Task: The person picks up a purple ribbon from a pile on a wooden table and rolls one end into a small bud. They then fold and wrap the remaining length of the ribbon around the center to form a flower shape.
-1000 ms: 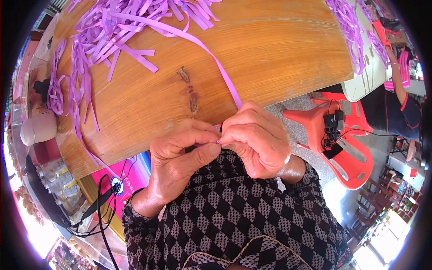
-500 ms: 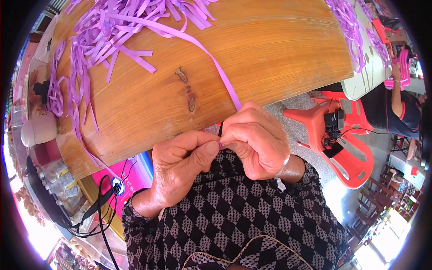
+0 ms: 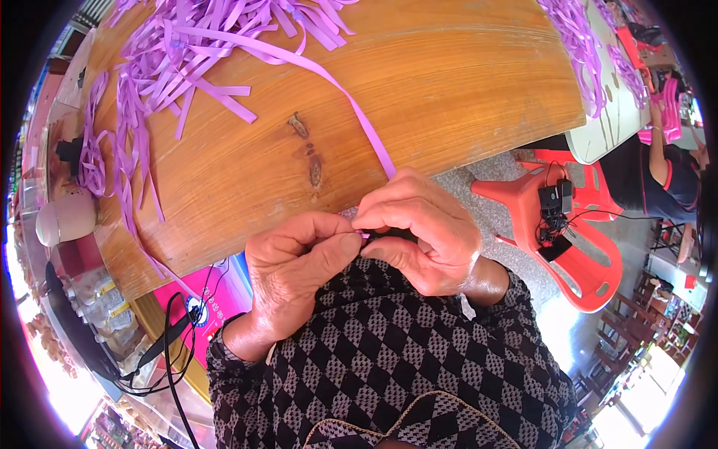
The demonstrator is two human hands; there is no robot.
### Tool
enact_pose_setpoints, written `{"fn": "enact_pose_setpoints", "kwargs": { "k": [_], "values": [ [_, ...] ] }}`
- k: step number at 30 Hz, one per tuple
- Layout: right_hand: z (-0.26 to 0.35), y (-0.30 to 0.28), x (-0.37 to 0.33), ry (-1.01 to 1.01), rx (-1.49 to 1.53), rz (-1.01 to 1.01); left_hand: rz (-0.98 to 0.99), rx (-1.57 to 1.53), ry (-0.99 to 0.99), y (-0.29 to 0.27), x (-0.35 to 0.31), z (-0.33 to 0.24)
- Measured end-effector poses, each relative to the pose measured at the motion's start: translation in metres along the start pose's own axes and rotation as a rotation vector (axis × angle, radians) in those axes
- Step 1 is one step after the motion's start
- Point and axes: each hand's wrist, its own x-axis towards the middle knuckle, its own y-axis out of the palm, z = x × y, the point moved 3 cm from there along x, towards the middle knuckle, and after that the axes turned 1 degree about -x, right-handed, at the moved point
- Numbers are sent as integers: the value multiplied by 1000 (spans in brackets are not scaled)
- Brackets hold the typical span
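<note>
A purple ribbon (image 3: 366, 129) runs from a tangled pile of purple ribbons (image 3: 161, 71) across the table and passes behind my right hand (image 3: 428, 236). My left hand (image 3: 295, 262) is closed, its thumb and forefinger pinching a small bit of the ribbon in front of my chest. Beside that pinch, my right hand's thumb and forefinger tips stand a little apart. Its other fingers curl about where the ribbon goes in; the hold itself is hidden. Both hands are just off the table's near edge.
The wooden table (image 3: 449, 82) carries the ribbons; some hang over its left side. At right stand red plastic chairs (image 3: 587, 273) with black devices and cables (image 3: 553, 213). More ribbons lie on a pale table (image 3: 602, 142), near another person (image 3: 666, 176). Black cables (image 3: 170, 337) hang at lower left.
My right thumb has come away from its forefinger, opening a gap between their tips. The left hand has shifted slightly left and still pinches the ribbon.
</note>
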Motion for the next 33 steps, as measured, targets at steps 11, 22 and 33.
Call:
{"fn": "enact_pose_setpoints", "kwargs": {
  "k": [11,22,33],
  "values": [
    [0,-1,-1,-77,78,91,135,-161,-192,-7,1,1],
    [0,3,-3,56,99,242,131,-83,-205,-8,-3,7],
    [1,5,-7,145,241,314,282,117,-117,-8,-5,-2]
  ]
}}
